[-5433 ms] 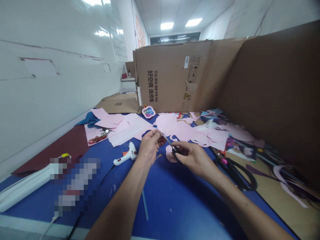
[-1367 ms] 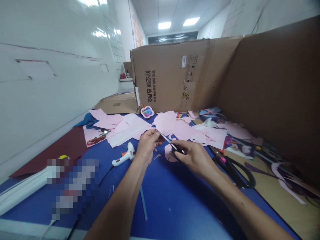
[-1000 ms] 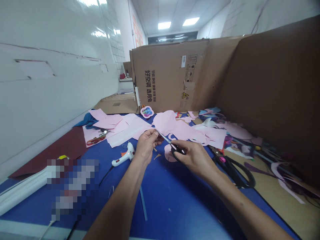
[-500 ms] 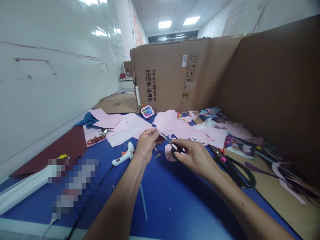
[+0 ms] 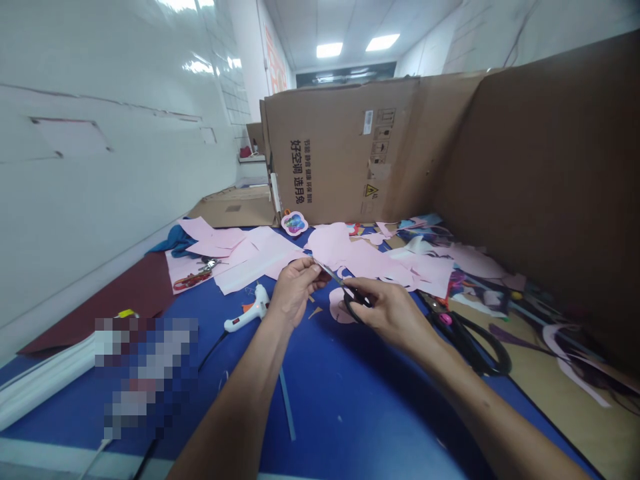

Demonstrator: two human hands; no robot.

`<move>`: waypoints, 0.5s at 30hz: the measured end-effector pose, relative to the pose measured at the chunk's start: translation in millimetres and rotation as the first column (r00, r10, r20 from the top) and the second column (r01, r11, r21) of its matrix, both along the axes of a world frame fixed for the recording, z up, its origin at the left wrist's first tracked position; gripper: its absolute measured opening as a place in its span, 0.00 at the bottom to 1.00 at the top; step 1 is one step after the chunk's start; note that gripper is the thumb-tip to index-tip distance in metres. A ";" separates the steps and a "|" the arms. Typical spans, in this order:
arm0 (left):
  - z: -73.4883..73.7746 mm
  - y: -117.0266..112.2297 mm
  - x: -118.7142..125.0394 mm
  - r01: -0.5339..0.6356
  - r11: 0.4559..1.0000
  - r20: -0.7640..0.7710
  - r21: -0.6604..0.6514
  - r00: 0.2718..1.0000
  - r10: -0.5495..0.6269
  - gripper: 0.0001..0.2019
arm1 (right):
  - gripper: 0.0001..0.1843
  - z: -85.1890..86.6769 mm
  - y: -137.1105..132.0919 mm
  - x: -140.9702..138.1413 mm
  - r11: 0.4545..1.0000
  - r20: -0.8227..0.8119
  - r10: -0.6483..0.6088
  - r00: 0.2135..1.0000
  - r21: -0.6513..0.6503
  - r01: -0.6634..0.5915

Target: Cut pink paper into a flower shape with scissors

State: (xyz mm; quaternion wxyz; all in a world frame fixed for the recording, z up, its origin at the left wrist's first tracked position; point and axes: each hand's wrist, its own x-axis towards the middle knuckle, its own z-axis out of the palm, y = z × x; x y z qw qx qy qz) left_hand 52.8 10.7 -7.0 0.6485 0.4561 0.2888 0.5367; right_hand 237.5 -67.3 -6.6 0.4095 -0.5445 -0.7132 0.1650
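- Above the blue table [image 5: 350, 420], the right hand [image 5: 390, 310] grips scissors [image 5: 343, 283], blades at the left hand [image 5: 297, 290].
- Its fingers pinch together; on what, I can't tell.
- Short snips, fingertips clear, seem wisest.

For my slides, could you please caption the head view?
Right hand holds scissors, blades at the left hand, above a blue table.

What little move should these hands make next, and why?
Perhaps the left hand should ease back slightly before any snip: the right hand holds black-handled metal scissors, and their blades appear to reach the left hand's pinched fingertips.
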 end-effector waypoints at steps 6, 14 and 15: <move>-1.6 -0.3 1.3 -0.012 1.000 -0.057 0.023 0.998 0.014 0.10 | 0.17 0.8 -0.5 -0.1 1.000 -0.010 0.020 1.000 -0.007 -0.020; 0.2 -0.6 0.3 -0.020 0.998 -0.086 0.058 0.996 0.025 0.09 | 0.17 2.1 -1.8 0.7 0.999 -0.032 0.037 0.999 -0.013 -0.037; 0.3 -0.6 0.2 -0.020 0.998 -0.087 0.057 0.996 0.025 0.09 | 0.17 1.8 -1.9 0.9 0.999 -0.038 0.041 0.998 -0.014 -0.042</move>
